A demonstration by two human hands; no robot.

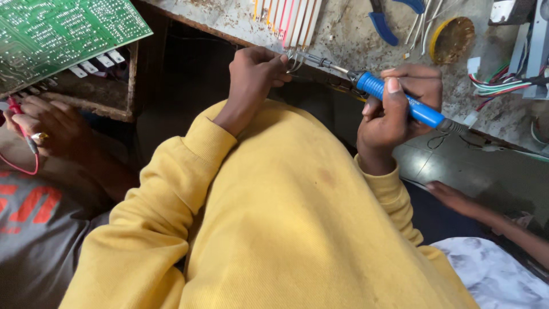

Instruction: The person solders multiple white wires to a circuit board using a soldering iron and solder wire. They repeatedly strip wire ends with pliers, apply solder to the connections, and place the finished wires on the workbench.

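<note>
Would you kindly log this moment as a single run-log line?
left hand: pinching wire ends at bench edge | right hand: gripping blue soldering iron, tip at wires | nearby: pliers, green circuit board

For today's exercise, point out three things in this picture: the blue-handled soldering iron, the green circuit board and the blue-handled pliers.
soldering iron (400, 100), head view, on its blue handle.
green circuit board (63, 28), head view, on its printed face.
pliers (382, 26), head view, on one blue handle.
</note>
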